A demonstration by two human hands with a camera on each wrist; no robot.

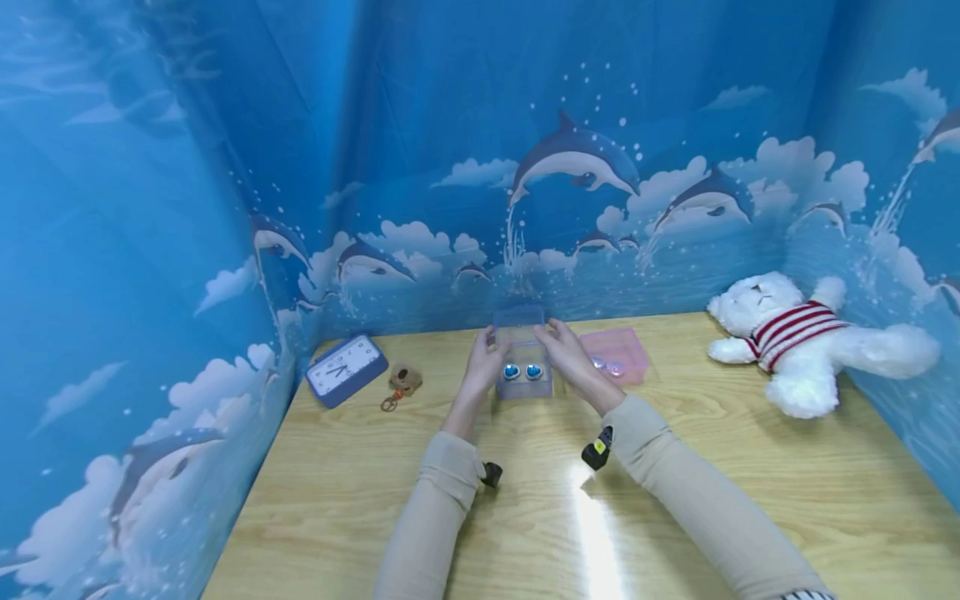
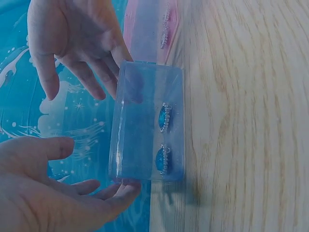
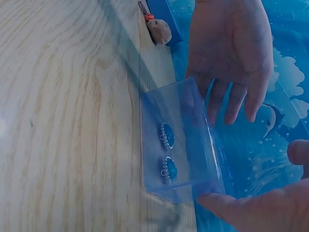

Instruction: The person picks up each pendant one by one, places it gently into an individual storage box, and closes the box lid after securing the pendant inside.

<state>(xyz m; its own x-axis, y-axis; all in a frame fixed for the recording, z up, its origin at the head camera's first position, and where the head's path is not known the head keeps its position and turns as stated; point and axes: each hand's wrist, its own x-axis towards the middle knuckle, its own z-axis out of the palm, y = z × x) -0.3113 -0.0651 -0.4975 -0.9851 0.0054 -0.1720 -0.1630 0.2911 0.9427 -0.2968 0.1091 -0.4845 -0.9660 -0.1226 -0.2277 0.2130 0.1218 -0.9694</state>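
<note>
A clear bluish plastic box point(image 1: 527, 385) stands near the table's back edge, its lid point(image 1: 517, 317) raised at the back. Inside it sit two blue gems, a left gem point(image 1: 511, 372) and a right gem point(image 1: 533, 372), each ringed with silvery beads. My left hand point(image 1: 482, 367) is at the box's left side, fingertips touching its end in the left wrist view. On the opposite side, my right hand point(image 1: 572, 360) has its fingertips right at the box's edge. Both hands have fingers extended and thumbs apart from them, with the box between.
Right of the box lies a pink transparent case point(image 1: 630, 350) with clear gems. A blue-framed clock point(image 1: 347, 370) and a small brown plush keychain point(image 1: 406, 380) lie to the left. A white teddy bear point(image 1: 810, 342) in a striped sweater lies far right. A dolphin-print curtain point(image 1: 450, 125) borders the table.
</note>
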